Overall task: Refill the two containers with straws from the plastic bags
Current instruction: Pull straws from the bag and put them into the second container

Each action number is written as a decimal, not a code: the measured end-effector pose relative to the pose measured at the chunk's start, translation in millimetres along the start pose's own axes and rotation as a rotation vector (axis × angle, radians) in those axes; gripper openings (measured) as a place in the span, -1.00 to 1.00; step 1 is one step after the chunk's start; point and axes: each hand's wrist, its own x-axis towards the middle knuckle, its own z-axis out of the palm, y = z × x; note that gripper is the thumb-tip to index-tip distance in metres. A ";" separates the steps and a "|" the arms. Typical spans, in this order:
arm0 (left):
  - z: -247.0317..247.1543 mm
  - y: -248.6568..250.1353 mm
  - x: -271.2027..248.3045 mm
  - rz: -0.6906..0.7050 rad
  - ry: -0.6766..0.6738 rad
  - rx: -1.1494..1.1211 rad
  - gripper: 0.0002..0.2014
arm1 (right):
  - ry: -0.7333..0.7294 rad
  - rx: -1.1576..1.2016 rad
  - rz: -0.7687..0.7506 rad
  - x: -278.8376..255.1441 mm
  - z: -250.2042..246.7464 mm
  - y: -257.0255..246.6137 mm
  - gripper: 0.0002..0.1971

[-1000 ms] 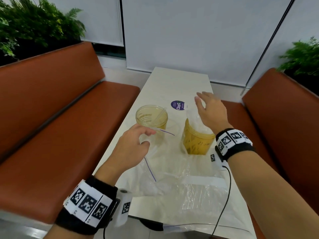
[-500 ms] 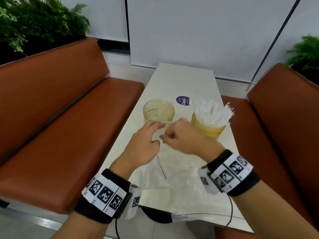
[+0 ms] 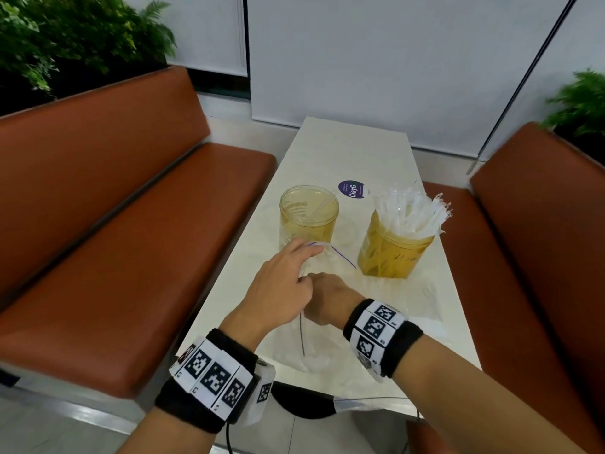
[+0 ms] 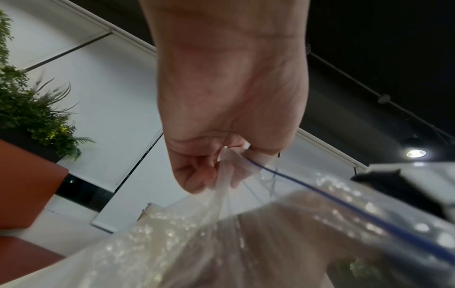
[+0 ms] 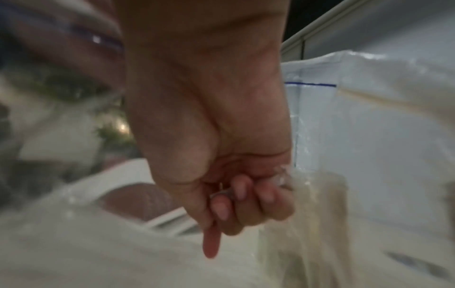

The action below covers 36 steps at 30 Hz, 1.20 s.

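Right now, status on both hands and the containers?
Left hand pinching the plastic bag rim; right hand gripping the same bag. Right container full of straws, left container nearly empty. Nothing blocking.

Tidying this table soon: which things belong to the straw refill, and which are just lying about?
Job:
left container, nearly empty
right container, full of straws
plastic bag, held by left hand and right hand

Lying about:
purple sticker
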 end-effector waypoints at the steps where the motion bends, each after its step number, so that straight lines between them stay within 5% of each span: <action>1: 0.7 -0.7 -0.8 -0.002 -0.004 -0.002 -0.37 | -0.023 0.018 0.030 -2.9 -1.6 -0.4 -0.74; 18: -0.3 -9.3 -4.3 -0.006 -0.057 0.058 -0.40 | -0.380 0.476 0.211 2.8 15.1 16.6 -0.71; 27: 7.9 -8.1 3.4 0.014 0.025 0.311 -0.12 | -0.206 0.142 0.013 -50.6 -66.4 50.8 -0.69; 36: 24.0 0.3 23.9 0.074 0.270 0.240 -0.75 | 0.167 0.118 0.011 -88.2 -120.3 55.8 -0.67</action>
